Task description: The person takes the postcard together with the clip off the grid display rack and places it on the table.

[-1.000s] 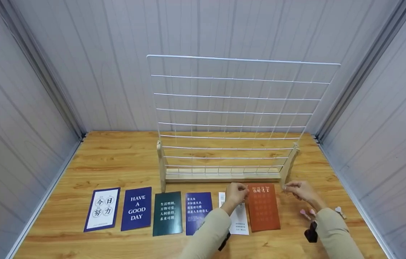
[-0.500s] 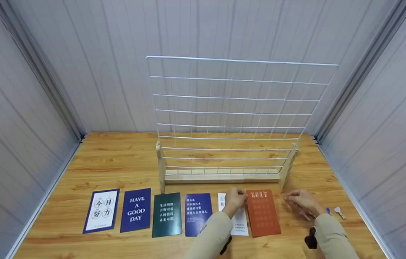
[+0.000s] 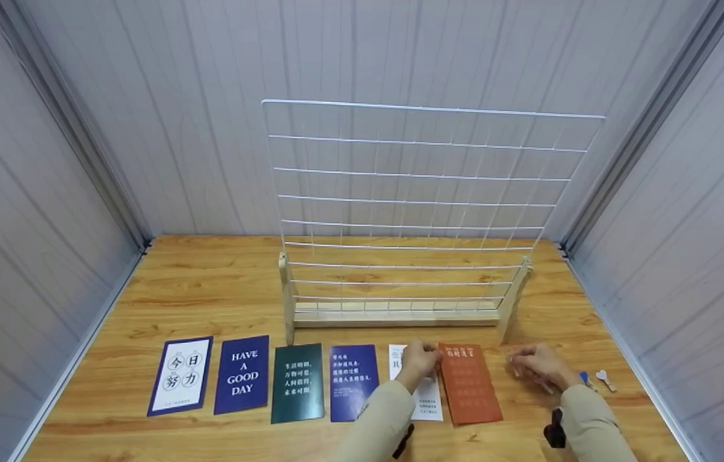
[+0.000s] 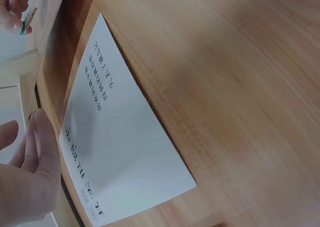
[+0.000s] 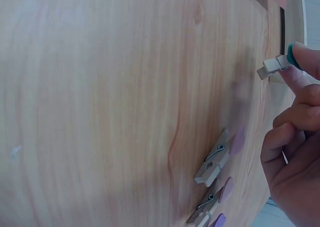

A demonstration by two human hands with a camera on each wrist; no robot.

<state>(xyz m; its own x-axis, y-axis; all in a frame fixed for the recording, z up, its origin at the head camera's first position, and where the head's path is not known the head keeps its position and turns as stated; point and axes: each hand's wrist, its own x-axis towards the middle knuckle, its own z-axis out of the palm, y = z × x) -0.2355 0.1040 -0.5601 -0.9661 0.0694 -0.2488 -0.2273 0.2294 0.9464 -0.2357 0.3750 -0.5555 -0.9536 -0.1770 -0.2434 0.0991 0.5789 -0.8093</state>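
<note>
My left hand (image 3: 420, 367) pinches the upper left corner of an orange card (image 3: 470, 388) with white lettering, which lies slightly askew. Beneath that hand is a white card (image 4: 120, 137) with dark characters, partly hidden in the head view. To the right of the orange card, my right hand (image 3: 540, 364) pinches a small wooden clothespin (image 5: 274, 66) by its teal-decorated end. The clothespin's free tip points away from the fingers, above the table. Near it on the wood lie more clothespins (image 5: 212, 159) with pink and purple decorations.
Behind the cards stands a white wire grid rack (image 3: 432, 174) on a wooden base (image 3: 394, 317). Leftward in a row lie a blue card (image 3: 354, 385), a dark green card (image 3: 298, 384), another blue card (image 3: 241, 375) and a blue-bordered white card (image 3: 181, 377). Panelled walls enclose the table.
The orange card and my left hand have shifted slightly toward me, away from the rack's base. My right hand has also come nearer, now covering some of the clothespins on the table.
</note>
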